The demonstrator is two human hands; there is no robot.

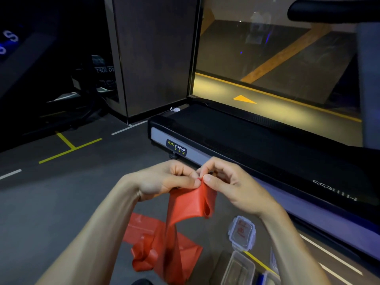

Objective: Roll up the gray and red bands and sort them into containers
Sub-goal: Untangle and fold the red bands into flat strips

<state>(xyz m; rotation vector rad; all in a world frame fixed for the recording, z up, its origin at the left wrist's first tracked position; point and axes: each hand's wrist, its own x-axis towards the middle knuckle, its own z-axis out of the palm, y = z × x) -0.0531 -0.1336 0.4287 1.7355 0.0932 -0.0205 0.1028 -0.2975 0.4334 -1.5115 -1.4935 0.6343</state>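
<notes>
Two hands meet at mid-frame, fingertips nearly touching. Left hand [164, 178]: fingers curled, thumb and forefinger pinching the top edge of the red band [185, 204]. Right hand [228, 182]: same pinch on the same edge, just right of the left thumb, other fingers bent above it. Only a small bit of the band's end shows between the two thumbs; whether it has been rolled at all cannot be told.

Below the hands the band spreads into a loose folded flap, narrows, then hangs down to the floor [61, 202]. There it lies in a crumpled heap with flat lengths spread left and right, near the bottom edge of the view.

Right of the heap, on the floor: a clear lid [242, 233] with snap clips, lying flat. Nearer than that, a clear container [238, 268], open at the top. A second clear container [269, 276] sits just right of it at the frame edge, mostly cut off, something blue at its rim.

Far side of the hands: a treadmill [226, 138], black deck, grey side rail, running from far left to near right. Yellow and white tape lines mark the grey floor. Beyond the treadmill, a large glass pane [277, 58]; room dim.
</notes>
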